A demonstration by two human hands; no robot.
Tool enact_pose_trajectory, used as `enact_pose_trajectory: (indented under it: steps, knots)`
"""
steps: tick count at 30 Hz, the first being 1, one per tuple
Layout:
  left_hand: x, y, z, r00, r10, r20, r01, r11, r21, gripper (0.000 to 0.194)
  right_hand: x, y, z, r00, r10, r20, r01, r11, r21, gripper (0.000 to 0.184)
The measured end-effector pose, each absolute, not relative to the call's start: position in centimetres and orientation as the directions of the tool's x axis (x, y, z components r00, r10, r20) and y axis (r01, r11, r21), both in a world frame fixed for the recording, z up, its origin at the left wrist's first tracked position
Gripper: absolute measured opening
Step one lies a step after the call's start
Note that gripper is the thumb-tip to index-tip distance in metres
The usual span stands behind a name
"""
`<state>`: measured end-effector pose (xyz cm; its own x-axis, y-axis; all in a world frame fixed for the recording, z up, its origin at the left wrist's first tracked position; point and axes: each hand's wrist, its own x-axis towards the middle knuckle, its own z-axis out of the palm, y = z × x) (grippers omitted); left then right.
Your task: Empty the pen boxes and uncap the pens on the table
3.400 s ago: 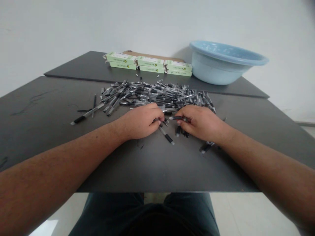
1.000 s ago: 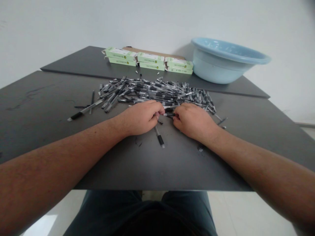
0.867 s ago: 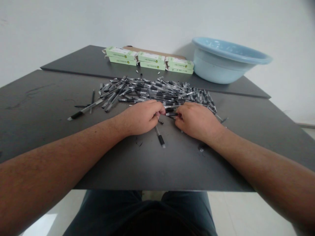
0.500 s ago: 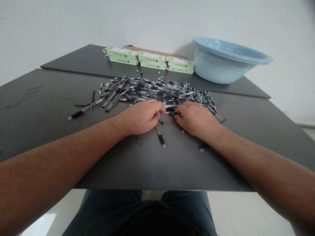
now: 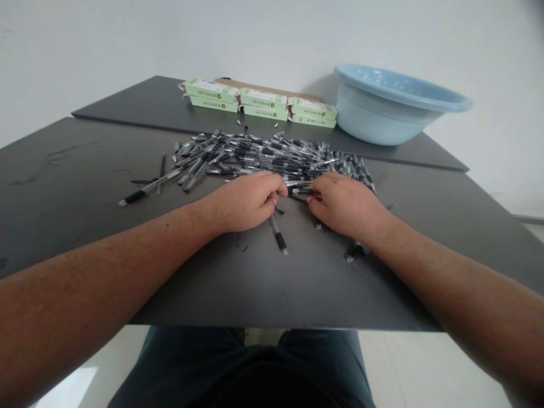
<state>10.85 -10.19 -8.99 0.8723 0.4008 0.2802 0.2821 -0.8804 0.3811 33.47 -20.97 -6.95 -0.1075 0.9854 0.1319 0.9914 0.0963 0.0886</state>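
Observation:
A big heap of black and clear pens [image 5: 272, 158] lies on the dark table [image 5: 85, 187]. My left hand [image 5: 246, 201] rests at the heap's near edge with its fingers curled round a pen [image 5: 278, 237] whose black end sticks out toward me. Just right of it, my right hand [image 5: 344, 204] is closed, pinching a short black pen part [image 5: 301, 192] between thumb and fingers. The two hands nearly touch. More pens [image 5: 355, 250] show from under my right wrist.
Three pale green boxes [image 5: 261, 105] lie in a row at the back, in front of a brown cardboard piece. A light blue basin [image 5: 395, 107] stands at the back right. A lone pen [image 5: 144, 190] lies left of the heap. The table's near edge is above my lap.
My right hand has shifted slightly right and up, and the black part in its pinch now shows between the hands. The left hand has hardly moved.

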Motion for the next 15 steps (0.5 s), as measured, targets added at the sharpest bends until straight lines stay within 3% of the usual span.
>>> enact_pose_trajectory:
  steps: [15]
  knots:
    - [10.84, -10.07, -9.18, 0.868, 0.399, 0.294, 0.272, -0.879, 0.391, 0.026, 33.35, -20.55, -7.22, -0.125, 0.988, 0.092, 0.982, 0.11, 0.156, 0.026]
